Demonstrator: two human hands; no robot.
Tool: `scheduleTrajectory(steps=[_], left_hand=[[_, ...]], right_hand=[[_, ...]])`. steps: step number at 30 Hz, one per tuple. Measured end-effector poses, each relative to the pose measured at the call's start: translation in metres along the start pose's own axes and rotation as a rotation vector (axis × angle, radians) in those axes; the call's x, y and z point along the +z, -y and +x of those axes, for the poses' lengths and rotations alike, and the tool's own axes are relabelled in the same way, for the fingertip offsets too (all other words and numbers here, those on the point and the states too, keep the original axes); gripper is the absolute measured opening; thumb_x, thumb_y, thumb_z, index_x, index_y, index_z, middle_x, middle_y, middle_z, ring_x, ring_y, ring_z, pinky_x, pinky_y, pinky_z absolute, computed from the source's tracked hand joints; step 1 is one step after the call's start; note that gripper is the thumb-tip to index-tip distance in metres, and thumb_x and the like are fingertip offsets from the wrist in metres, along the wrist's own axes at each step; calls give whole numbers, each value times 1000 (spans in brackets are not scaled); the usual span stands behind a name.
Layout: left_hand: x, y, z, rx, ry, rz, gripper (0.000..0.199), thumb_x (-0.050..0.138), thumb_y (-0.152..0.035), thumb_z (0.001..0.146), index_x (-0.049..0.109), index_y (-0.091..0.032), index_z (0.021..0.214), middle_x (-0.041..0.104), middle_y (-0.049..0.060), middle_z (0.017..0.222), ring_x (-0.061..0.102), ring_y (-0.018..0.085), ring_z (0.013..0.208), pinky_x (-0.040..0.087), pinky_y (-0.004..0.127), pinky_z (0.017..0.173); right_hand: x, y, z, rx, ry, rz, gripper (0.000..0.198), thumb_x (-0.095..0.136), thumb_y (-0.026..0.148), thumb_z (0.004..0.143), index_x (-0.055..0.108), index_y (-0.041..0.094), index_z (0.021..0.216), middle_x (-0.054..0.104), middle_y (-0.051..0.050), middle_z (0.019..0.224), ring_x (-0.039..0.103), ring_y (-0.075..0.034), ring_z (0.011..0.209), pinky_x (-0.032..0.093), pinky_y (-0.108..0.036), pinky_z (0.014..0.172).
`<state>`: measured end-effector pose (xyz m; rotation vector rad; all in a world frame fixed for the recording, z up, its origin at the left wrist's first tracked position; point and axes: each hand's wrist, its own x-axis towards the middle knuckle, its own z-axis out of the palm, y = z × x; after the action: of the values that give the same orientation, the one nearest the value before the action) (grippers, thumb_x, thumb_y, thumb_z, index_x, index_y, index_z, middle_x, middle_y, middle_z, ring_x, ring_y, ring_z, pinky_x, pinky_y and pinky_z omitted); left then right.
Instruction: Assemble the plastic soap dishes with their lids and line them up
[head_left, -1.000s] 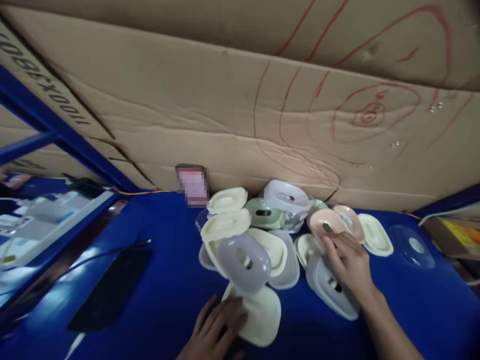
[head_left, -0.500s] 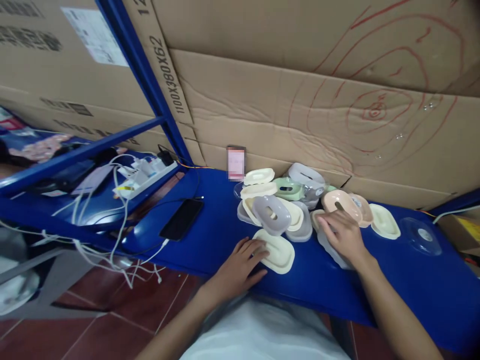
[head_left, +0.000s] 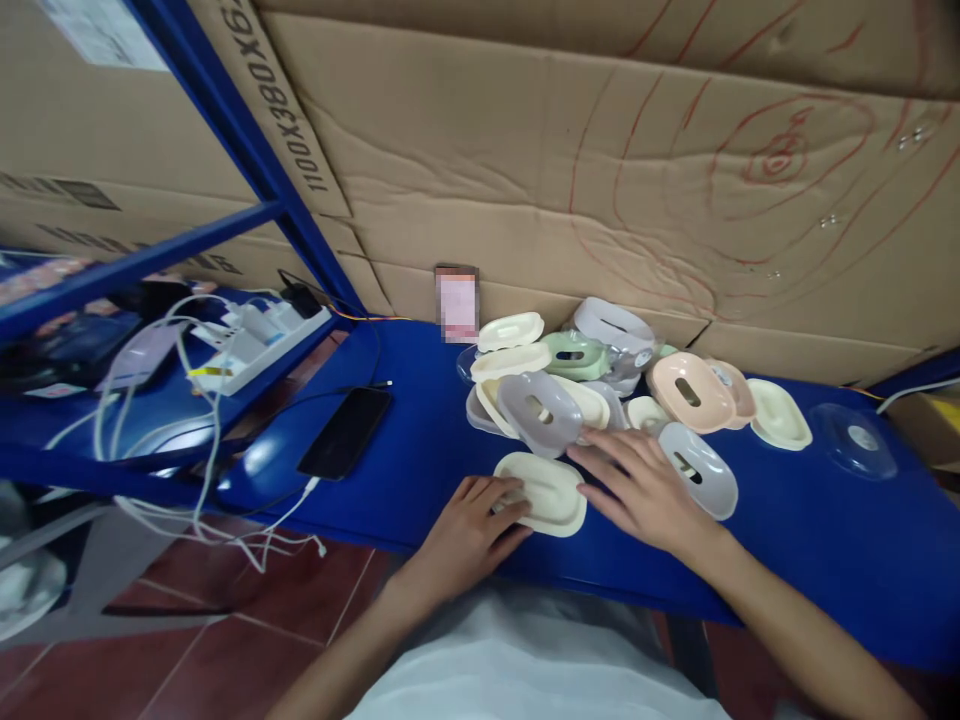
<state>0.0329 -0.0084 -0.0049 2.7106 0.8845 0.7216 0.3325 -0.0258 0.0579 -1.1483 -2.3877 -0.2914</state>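
On the blue table a cream oval soap dish tray (head_left: 553,492) lies nearest to me. My left hand (head_left: 480,525) rests its fingertips on the tray's left side, with the fingers apart and the thumb by the near edge. My right hand (head_left: 645,485) reaches in from the other side, its fingers stretched out and spread. Those fingertips are close to the tray's right edge and to a grey slotted soap dish (head_left: 536,410); whether they touch either, I cannot tell. Another grey slotted soap dish (head_left: 709,478) lies just right of that hand.
Behind are more soap dish parts: a green one (head_left: 555,348), a peach one (head_left: 709,395), a cream one (head_left: 780,413) and a clear plastic lid (head_left: 855,440). To the left lie a black phone (head_left: 345,432) and a power strip (head_left: 274,350) with tangled cables. Cardboard (head_left: 480,150) walls the back.
My right hand has let go of the grey slotted dish at the right, which now lies face up, and moved left toward the cream tray. My left hand stays on the tray.
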Motion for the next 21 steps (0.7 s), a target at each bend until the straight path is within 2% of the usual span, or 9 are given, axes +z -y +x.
scheduleTrajectory(steps=[2, 4, 6, 9, 12, 16, 18, 21], left_hand=[[1, 1, 0, 10, -7, 10, 20, 66, -33, 106, 75, -22, 121, 73, 12, 131, 69, 25, 114, 54, 43, 99], [1, 1, 0, 14, -7, 15, 21, 66, -32, 106, 74, -22, 122, 72, 12, 131, 69, 26, 115, 54, 44, 98], [2, 2, 1, 16, 4, 14, 21, 66, -31, 107, 73, -22, 124, 72, 12, 133, 68, 27, 116, 54, 45, 98], [3, 2, 1, 23, 15, 9, 22, 64, -28, 107, 72, -22, 127, 71, 12, 136, 67, 28, 122, 53, 46, 100], [2, 2, 0, 27, 11, -3, 23, 62, -26, 108, 70, -22, 129, 70, 12, 139, 65, 29, 126, 53, 46, 103], [-2, 0, -4, 19, 37, -41, 18, 62, -27, 109, 72, -23, 123, 70, 10, 140, 67, 26, 123, 53, 45, 103], [-5, 0, -8, 43, 61, -69, 19, 63, -29, 109, 71, -24, 124, 71, 10, 138, 68, 25, 121, 55, 45, 104], [-9, 0, -13, 68, 45, -124, 37, 67, -29, 106, 62, -26, 143, 65, 12, 145, 64, 26, 132, 57, 45, 108]], right_hand=[[11, 8, 1, -12, 14, -66, 46, 65, 42, 107, 64, 29, 150, 64, -11, 155, 58, -32, 144, 46, -52, 118], [23, 11, 3, -1, 48, -112, 53, 66, 47, 106, 60, 28, 155, 61, -12, 159, 51, -34, 150, 41, -56, 122], [34, 11, 6, 43, 54, -145, 55, 66, 49, 105, 60, 26, 154, 65, -13, 153, 53, -35, 148, 41, -57, 122], [39, 4, 10, 94, -4, -136, 44, 67, 43, 105, 67, 25, 146, 74, -13, 134, 62, -32, 136, 47, -52, 118], [28, -9, 11, 108, -69, -22, 33, 68, 33, 105, 73, 25, 137, 76, -11, 124, 67, -29, 126, 55, -48, 112], [-8, -22, -1, 112, -53, 157, 36, 66, 26, 106, 68, 28, 142, 74, -10, 133, 69, -27, 130, 58, -47, 113], [-24, -18, -15, 147, -50, 188, 40, 67, 25, 105, 66, 29, 145, 72, -10, 138, 69, -27, 131, 58, -47, 115], [-32, 4, -46, 188, -25, 221, 45, 69, 22, 103, 64, 28, 148, 70, -11, 141, 69, -28, 133, 59, -46, 115]])
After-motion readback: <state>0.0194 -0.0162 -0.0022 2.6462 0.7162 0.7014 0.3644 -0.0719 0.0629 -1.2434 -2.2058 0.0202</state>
